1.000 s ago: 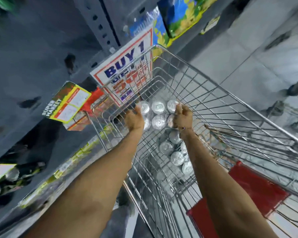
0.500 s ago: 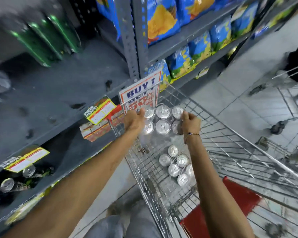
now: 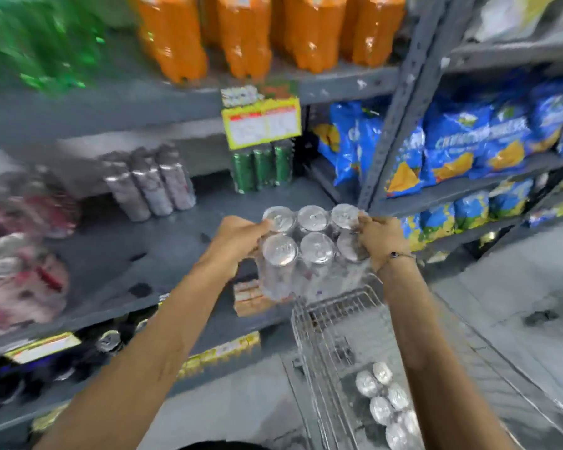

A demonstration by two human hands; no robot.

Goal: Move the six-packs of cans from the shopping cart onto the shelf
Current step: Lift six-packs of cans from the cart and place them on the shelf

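Note:
A shrink-wrapped six-pack of silver cans (image 3: 309,251) hangs in the air between my hands, above the cart's front rim and level with the grey shelf (image 3: 137,254). My left hand (image 3: 238,238) grips its left side and my right hand (image 3: 382,237) grips its right side. Below, the wire shopping cart (image 3: 335,313) holds another six-pack of silver cans (image 3: 387,404) lying at its bottom.
On the grey shelf stand a silver can pack (image 3: 150,183), a green can pack (image 3: 262,168) and blurred red-and-white packs (image 3: 20,254) at the left. Orange bottles (image 3: 257,30) fill the shelf above. A grey upright post (image 3: 400,102) separates blue snack bags (image 3: 462,147) on the right.
Both hands have lifted the six-pack up out of the cart to shelf height. The view has swung upward from the cart toward the shelves.

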